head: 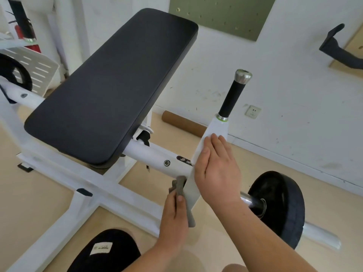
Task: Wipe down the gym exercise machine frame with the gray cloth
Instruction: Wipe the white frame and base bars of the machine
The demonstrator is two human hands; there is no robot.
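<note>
- Black-clad knee (106, 250), one, with a white label on it, sat at six o'clock of the view, nearest of all.
- Two bare hands were at work. One left hand (174, 214), at five o'clock from the middle, had its thumb and fingers clamped on the one gray cloth (181, 190).
- That cloth was bunched against the left edge of the white handle arm (218, 128), where the arm crossed the frame tube (153, 152).
- One right hand (216, 169) lay flat on the arm's face, at one o'clock from the cloth, fingers straight and close together, holding nothing.
- One black pad (115, 83) filled the view from nine to twelve o'clock and hid much of the frame under it.
- One black grip (231, 95) with a silver cap rose at twelve o'clock from the right hand.
- Two black weight plates showed: one (279, 209) at four o'clock on a chrome sleeve, its hub partly covered by the right forearm; the other (11, 73) at nine o'clock, cut by the edge.
- One cardboard tube (182, 122) lay by the wall, its end behind the handle arm.
- One wall socket (253, 111) sat at two o'clock.
</note>
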